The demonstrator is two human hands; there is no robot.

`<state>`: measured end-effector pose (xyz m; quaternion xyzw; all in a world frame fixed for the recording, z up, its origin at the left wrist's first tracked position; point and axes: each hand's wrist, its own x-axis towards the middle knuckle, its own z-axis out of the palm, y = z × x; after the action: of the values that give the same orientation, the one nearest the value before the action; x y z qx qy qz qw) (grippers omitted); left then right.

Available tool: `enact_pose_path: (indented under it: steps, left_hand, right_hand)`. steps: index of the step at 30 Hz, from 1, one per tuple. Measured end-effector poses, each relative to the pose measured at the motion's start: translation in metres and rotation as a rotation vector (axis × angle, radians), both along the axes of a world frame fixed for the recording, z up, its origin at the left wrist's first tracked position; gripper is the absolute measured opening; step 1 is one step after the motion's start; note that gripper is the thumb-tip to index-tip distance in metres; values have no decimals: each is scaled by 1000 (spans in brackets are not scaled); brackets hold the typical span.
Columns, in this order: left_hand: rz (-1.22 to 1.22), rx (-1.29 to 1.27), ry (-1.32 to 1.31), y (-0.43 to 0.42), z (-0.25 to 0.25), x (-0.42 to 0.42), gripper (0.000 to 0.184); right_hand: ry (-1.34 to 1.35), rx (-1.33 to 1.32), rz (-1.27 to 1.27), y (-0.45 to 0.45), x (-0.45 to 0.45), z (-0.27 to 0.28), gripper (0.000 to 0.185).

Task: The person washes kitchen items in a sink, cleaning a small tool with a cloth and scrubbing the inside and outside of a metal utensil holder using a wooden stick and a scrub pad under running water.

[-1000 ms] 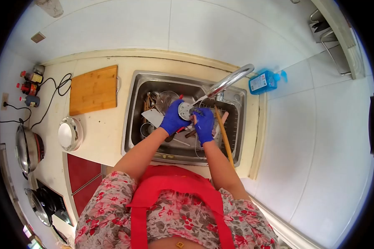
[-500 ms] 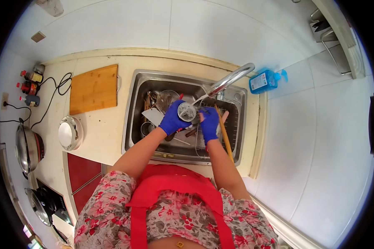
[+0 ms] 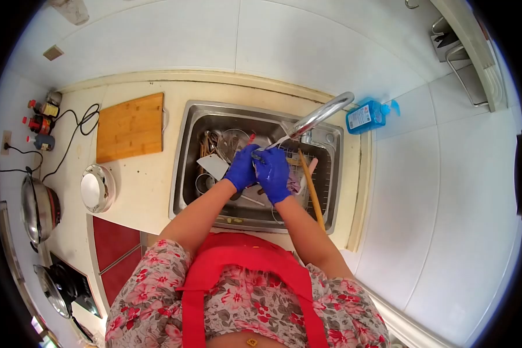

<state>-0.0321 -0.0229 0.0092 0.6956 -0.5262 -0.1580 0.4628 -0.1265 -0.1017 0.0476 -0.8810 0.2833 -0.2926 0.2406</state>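
In blue gloves, my hands meet over the sink (image 3: 180,174) under the tap's spout (image 3: 322,116). My left hand (image 3: 242,167) is closed around a cup, which the gloves now almost wholly hide. My right hand (image 3: 272,174) is pressed against it from the right, its fingers curled over the cup's mouth. Water appears to run from the tap onto the gloves. Below lie a white flat piece (image 3: 213,166), a metal mug (image 3: 205,182), several chopsticks and other utensils, and a clear round lid or bowl (image 3: 233,139). A purplish cloth (image 3: 294,184) lies beside my right wrist.
A long wooden stick (image 3: 312,191) leans across the wire rack (image 3: 323,165) at the sink's right. A blue soap bottle (image 3: 365,117) stands behind it. Left on the counter are a cutting board (image 3: 130,127), stacked bowls (image 3: 97,188), a cable, bottles (image 3: 40,124) and a pot (image 3: 37,209).
My right hand has moved left and closed over the cup. The cup's round mouth, facing up before, is now covered by my gloves. My left hand has barely shifted.
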Motion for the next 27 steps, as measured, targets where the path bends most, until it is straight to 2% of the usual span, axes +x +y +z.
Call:
enact_pose_path:
  steps: [1, 2, 3, 4, 5, 7, 8, 9, 10, 11, 13, 14, 15, 16, 17, 19, 20, 21, 23, 24, 25, 27]
  left_hand:
    - [2, 0, 6, -1, -17, 2, 71]
    - [-21, 83, 47, 3, -3, 4, 73]
    - [-43, 165, 82, 5, 5, 7, 76]
    - [-46, 150, 375, 5, -3, 8, 72]
    - [-45, 149, 373, 3, -4, 10, 72]
    - [31, 44, 675, -1, -6, 15, 62]
    - [75, 209, 806, -1, -3, 19, 54]
    - [79, 209, 807, -2, 1, 21, 54]
    - [109, 257, 941, -4, 4, 23, 50]
    - [138, 306, 1075, -6, 8, 24, 47]
    - [156, 330, 1084, -10, 3, 21, 45]
    - [231, 313, 1179, -13, 5, 18, 47]
    - [308, 290, 1271, -17, 6, 18, 48]
    - [344, 336, 1236, -18, -7, 21, 51]
    - [347, 335, 1235, -19, -13, 20, 51]
    - [262, 312, 1471, -17, -23, 14, 57]
    - [204, 313, 1552, -22, -40, 15, 69]
    - [200, 308, 1543, -27, -44, 21, 69]
    - [435, 372, 1367, -32, -51, 26, 80]
    - [485, 391, 1321, -28, -7, 26, 89]
    - [486, 390, 1324, -30, -7, 27, 89]
    - [555, 436, 1354, -33, -16, 30, 91]
  right_hand:
    - [-106, 6, 78, 7, -1, 8, 12]
    - [-99, 12, 77, -2, -7, -7, 12]
    - [61, -41, 56, -23, -14, -36, 13]
    - [218, -97, 34, -38, -19, -50, 15]
    - [216, -97, 35, -43, -23, -45, 15]
    - [-263, 561, -176, -49, -28, -37, 21]
    - [-262, 563, -172, -47, -28, -32, 21]
    - [-208, 528, -187, -43, -29, -26, 22]
    - [-155, 492, -202, -41, -29, -23, 23]
    - [-153, 492, -203, -36, -28, -28, 23]
    - [-245, 419, -73, -22, -25, -45, 21]
    - [-244, 419, -80, -10, -22, -34, 21]
    - [-180, 217, -1, 4, -16, -9, 18]
    - [-113, 17, 81, 11, -12, 5, 16]
    - [-114, 19, 84, 4, -12, -7, 16]
    - [-91, 241, -60, -18, -15, -43, 11]
    - [4, 274, -56, -27, -14, -38, 9]
    - [-5, 268, -56, -24, -10, -32, 9]
    - [-36, -41, 118, -6, -13, -18, 13]
    - [-30, 116, 128, 4, -15, -1, 22]
    - [-27, 115, 131, 2, -15, 5, 22]
    - [58, 188, 186, -5, -20, 11, 37]
